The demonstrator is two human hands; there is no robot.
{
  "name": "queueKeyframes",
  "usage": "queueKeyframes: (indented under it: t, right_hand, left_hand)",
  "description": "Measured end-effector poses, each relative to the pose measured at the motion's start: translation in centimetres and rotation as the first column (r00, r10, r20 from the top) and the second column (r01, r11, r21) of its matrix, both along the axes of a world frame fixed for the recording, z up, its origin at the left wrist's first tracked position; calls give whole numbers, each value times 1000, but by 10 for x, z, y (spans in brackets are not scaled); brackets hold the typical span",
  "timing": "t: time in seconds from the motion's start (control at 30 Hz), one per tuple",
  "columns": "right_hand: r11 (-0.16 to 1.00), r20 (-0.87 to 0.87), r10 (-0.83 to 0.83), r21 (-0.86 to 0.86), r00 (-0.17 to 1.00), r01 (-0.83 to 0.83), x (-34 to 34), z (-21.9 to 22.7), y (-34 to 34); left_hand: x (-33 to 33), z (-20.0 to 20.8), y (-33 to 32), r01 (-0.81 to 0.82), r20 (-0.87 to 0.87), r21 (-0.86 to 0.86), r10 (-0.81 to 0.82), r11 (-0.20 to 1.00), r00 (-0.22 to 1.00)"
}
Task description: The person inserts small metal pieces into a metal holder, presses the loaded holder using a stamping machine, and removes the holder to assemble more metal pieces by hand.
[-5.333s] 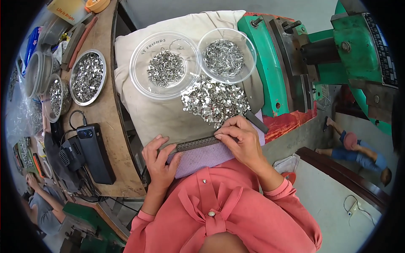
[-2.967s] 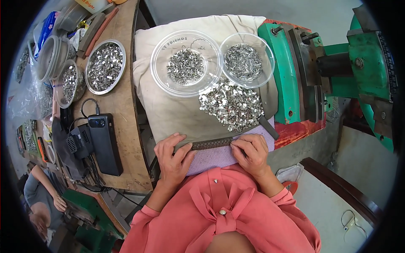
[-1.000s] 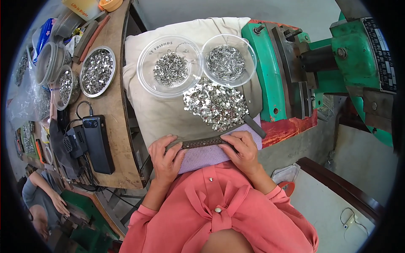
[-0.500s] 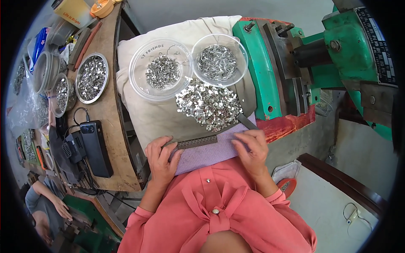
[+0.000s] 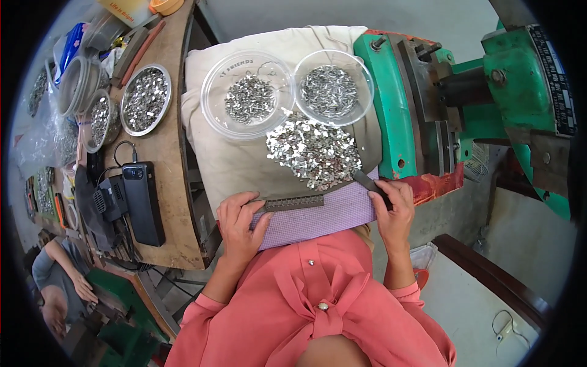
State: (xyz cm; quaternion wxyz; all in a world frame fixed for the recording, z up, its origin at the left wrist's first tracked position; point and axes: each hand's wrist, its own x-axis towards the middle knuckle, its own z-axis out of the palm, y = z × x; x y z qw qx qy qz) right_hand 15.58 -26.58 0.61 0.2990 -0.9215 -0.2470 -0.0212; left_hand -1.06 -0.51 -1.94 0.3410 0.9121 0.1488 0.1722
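Observation:
My left hand rests on the left end of a long dark metal strip that lies across a lilac cloth in front of me. My right hand is at the cloth's right edge, fingers closed on a short dark bar. Just beyond the strip lies a loose pile of small shiny metal pieces on a beige cloth. Two clear round bowls behind the pile hold more small metal parts.
A green machine stands to the right. On the wooden bench at left are metal dishes of parts, jars, a black power bank and cables. Another person sits at lower left.
My right hand has moved from the middle of the strip out to the cloth's right edge and now grips the short dark bar. My left hand has stayed on the strip's left end.

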Motion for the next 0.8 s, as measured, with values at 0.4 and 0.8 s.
queueKeyframes:
  t: [0.4,0.8]
  right_hand:
    - [966,-76,227,141,971,-215,-17,32,43]
    - [855,-123,518,107,846,-508,-16,25,98]
  left_hand:
    - [2,23,7,-134,-68,-338,118,932,991]
    - [10,36,4,-175,-220,-345,102,922,970]
